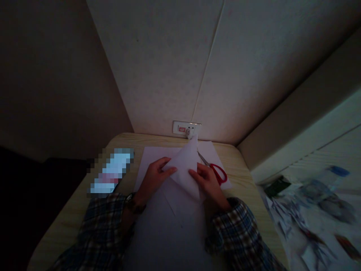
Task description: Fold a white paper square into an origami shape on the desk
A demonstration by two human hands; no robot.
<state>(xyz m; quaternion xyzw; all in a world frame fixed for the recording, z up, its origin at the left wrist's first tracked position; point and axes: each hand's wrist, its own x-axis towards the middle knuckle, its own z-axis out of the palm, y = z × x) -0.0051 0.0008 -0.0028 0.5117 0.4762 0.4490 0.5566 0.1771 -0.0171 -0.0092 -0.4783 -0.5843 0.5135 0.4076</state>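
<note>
Between my two hands a piece of white paper (184,165) is held up, its pointed corner toward the wall. My left hand (158,175) pinches its left edge between thumb and fingers. On the right side my right hand (207,180) grips the paper, thumb in front and fingers behind. More white paper (169,241) lies flat on the table beneath my hands. A pair of scissors (216,171) with red handles rests on the paper just beyond my right hand, blades pointing up and left, partly hidden by that hand.
The wooden table (245,226) meets the wall, where a socket (186,128) holds a white plug. A lit, pixelated phone (113,173) lies at the left. Right of the table, a lower surface carries paper scraps (284,214), a blue-capped plastic bottle (324,184) and a dark green box (278,187).
</note>
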